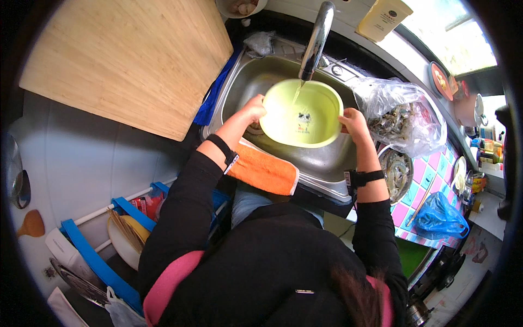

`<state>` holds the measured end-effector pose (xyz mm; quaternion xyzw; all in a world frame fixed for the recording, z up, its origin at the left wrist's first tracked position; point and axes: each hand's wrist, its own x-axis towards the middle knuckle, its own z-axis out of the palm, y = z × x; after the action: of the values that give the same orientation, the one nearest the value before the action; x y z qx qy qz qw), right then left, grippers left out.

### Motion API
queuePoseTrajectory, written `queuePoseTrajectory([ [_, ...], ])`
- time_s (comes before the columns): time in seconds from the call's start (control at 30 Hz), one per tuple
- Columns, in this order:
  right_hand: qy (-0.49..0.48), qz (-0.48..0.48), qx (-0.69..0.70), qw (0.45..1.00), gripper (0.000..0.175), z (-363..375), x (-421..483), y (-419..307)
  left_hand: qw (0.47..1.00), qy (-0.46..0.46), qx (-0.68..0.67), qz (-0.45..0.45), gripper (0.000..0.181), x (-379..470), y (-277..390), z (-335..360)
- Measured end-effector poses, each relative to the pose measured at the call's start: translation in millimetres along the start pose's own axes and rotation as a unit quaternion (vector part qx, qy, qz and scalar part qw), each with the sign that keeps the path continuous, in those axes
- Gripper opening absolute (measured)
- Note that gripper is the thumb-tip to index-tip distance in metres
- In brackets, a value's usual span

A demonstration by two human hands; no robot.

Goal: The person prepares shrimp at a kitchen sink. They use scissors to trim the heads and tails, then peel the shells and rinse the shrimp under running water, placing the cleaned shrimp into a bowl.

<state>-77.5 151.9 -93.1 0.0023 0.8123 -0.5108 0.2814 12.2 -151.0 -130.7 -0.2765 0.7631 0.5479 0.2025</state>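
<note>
Between my hands, over the stainless steel sink (pixel 327 163), is a pale green plastic basin (pixel 318 126). My left hand (pixel 255 108) grips its left rim and my right hand (pixel 354 122) its right rim. A thin stream of water falls into it from the chrome faucet (pixel 318 41). The basin has a small printed picture on its bottom. Over the sink's front edge hangs an orange cloth (pixel 265 169). To the right of the sink lie an open clear plastic bag of shrimp (pixel 398 120) and a bowl of shrimp (pixel 396 173).
A large wooden board (pixel 135 61) stands at the left, beside a blue cloth (pixel 218 92). A blue plastic bag (pixel 437 216) and chopsticks (pixel 420 202) rest on the checkered counter at right. Behind the sink is a bowl (pixel 242 12) of what looks like garlic.
</note>
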Motion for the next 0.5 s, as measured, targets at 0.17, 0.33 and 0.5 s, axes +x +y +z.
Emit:
queuePoseTrajectory([
  [0.17, -0.051, -0.067, 0.024, 0.996, 0.021, 44, 6, 4, 0.998, 0.014, 0.012, -0.067, 0.027, -11, -14, -34],
  [0.33, 0.004, -0.026, -0.004, 1.000, 0.020, 22, -6, 46, 0.998, 0.045, -0.021, 0.033, 0.014, -5, -29, -1],
  [0.5, 0.090, 0.057, -0.081, 0.991, 0.025, -3, -2, 78, 0.938, 0.096, 0.168, 0.286, 0.013, -1, 5, 23],
])
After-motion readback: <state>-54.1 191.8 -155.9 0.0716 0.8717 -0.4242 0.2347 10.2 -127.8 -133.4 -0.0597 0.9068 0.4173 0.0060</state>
